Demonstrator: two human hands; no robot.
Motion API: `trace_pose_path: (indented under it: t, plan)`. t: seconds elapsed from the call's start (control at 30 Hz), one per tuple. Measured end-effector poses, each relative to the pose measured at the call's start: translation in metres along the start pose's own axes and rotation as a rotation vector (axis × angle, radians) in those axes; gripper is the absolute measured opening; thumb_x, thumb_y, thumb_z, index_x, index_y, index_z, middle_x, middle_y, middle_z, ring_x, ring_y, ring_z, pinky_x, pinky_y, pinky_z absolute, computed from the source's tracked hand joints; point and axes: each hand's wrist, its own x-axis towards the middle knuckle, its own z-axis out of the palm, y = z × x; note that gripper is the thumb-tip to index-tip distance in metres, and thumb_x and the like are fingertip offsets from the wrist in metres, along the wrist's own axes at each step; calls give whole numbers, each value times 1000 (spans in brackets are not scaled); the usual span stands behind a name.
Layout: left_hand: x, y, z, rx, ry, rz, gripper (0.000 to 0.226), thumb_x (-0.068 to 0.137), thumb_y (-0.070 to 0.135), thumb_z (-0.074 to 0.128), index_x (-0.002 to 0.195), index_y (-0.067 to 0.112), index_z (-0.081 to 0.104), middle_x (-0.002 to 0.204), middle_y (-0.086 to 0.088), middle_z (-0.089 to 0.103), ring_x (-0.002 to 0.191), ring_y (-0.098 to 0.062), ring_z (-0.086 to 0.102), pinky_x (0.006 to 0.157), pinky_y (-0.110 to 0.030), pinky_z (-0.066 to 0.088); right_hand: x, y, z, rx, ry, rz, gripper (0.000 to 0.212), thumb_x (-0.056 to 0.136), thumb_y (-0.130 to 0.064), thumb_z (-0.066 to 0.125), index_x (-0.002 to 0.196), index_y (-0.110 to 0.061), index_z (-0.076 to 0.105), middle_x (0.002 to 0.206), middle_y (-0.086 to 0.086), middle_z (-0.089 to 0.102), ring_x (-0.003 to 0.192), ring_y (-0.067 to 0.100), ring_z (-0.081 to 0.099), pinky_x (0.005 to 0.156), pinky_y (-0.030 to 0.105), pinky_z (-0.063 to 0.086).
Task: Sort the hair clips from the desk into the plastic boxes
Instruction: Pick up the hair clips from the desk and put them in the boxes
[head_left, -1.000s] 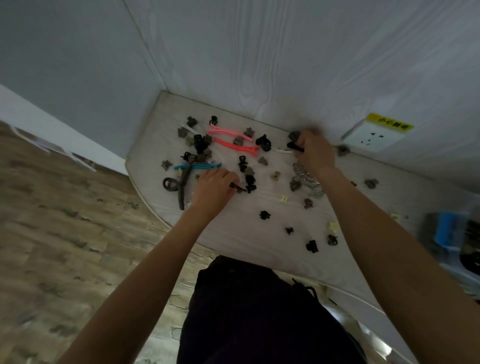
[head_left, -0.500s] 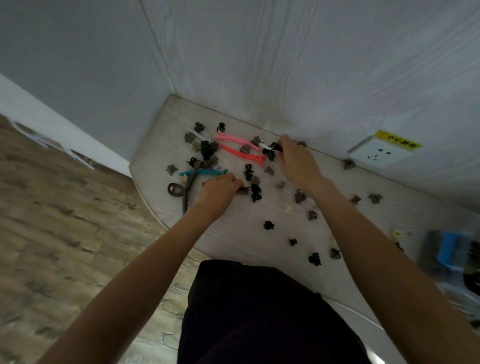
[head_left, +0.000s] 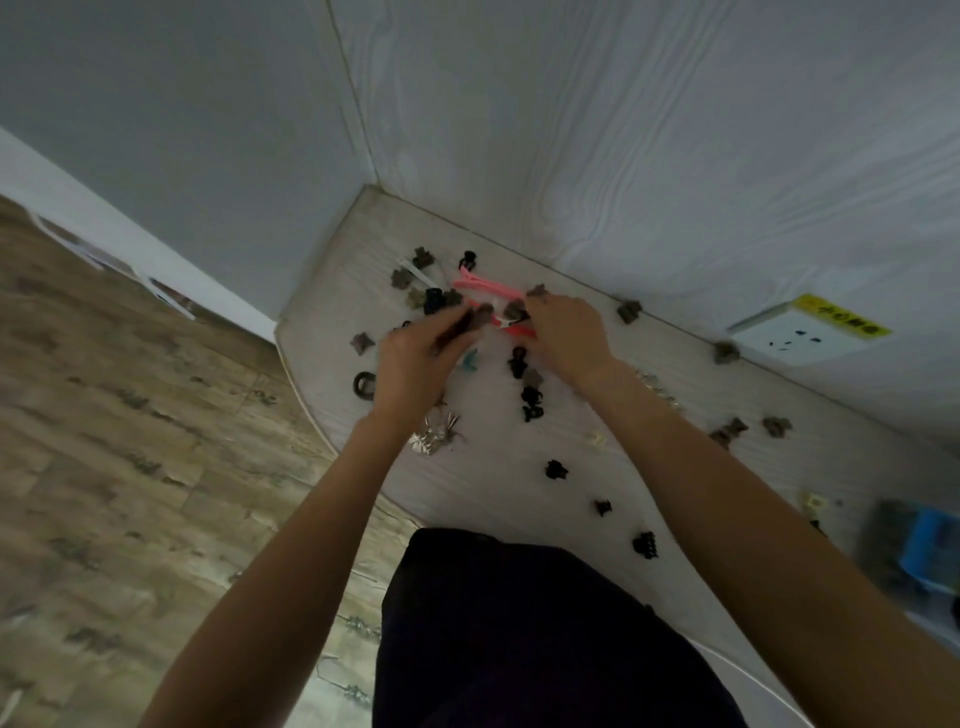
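Hands meet over the bench (head_left: 483, 483): left hand (head_left: 415, 358) and right hand (head_left: 569, 335) curl among pink clips (head_left: 480, 285), each grip blurred, closure unclear.

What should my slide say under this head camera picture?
Two hands reach among hair clips scattered across a pale desk.

The desk (head_left: 519, 499) is pale wood-grain, matt and lightly ridged; the wall panel (head_left: 623, 130) behind it shows the same whitish grain, a little smoother. The pink clips (head_left: 483, 285) look like glossy plastic; the small black claw clips (head_left: 556, 469) seem matt plastic, though blur makes that uncertain; the silver clip (head_left: 434, 435) glints like metal. The floor (head_left: 130, 467) is worn, rough-looking wood plank.
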Motion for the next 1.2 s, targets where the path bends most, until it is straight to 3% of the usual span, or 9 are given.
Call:
trace_pose_path:
  t: [0.13,0.33,0.47,0.7,0.83,0.9,1.0,1.1,1.2]
  plan:
    - [16,-4,-21,46,-53,-95,27,83,24,68,107,12,68,83,-6,72,71,-21,66,67,-18,45,-7,3,-3,-9,-49,-54,33,92,-29,49,113,-3,52,114,17,59,100,31,55,82,37,40]
    - [32,-22,-25,464,-548,12,34,89,31,57,123,24,60,122,-6,64,110,-28,59,88,-34,41,-1,5,-22,153,155,-72,35,94,-36,48,99,-1,53,95,16,60,83,29,55,66,34,35]
    - [34,-26,-18,571,-707,57,35,88,25,59,123,19,59,124,-7,62,115,-27,55,92,-37,40,26,-1,-22,108,155,-53,24,92,-24,48,101,-2,51,99,18,57,85,29,53,64,32,32]
    - [40,-27,-12,682,-815,107,36,88,20,57,123,14,55,118,-10,62,109,-29,58,90,-41,46,41,-14,-11,44,101,-67,18,91,-9,47,103,2,52,98,24,61,90,34,56,70,37,36]
    - [41,-24,-8,687,-830,151,33,91,20,53,124,13,54,117,-9,62,107,-30,59,88,-42,46,32,-14,-5,-5,114,-46,15,65,7,68,75,4,58,66,22,62,62,34,60,56,32,46]
    - [40,-23,-3,647,-823,170,32,93,21,50,123,10,55,116,-11,63,105,-30,59,87,-41,45,23,-11,-5,23,152,-16,19,61,10,67,76,3,58,68,21,61,63,33,60,53,30,42]
    - [38,-18,10,600,-811,165,33,94,22,48,124,9,54,115,-15,63,104,-32,60,87,-45,47,2,-1,-11,125,291,22,4,81,3,55,85,4,56,79,23,61,74,34,57,60,31,31]
    - [32,-11,25,553,-745,207,34,93,16,51,125,5,54,109,-22,62,98,-39,60,80,-48,50,-26,9,-13,285,318,146,21,95,-13,43,102,5,52,97,24,59,90,35,53,69,36,34]
    - [26,-2,41,505,-707,233,34,92,11,51,125,1,53,107,-26,59,98,-41,56,85,-45,44,-56,17,-14,418,296,268,27,98,-22,39,107,2,48,93,21,58,82,34,53,67,41,41]
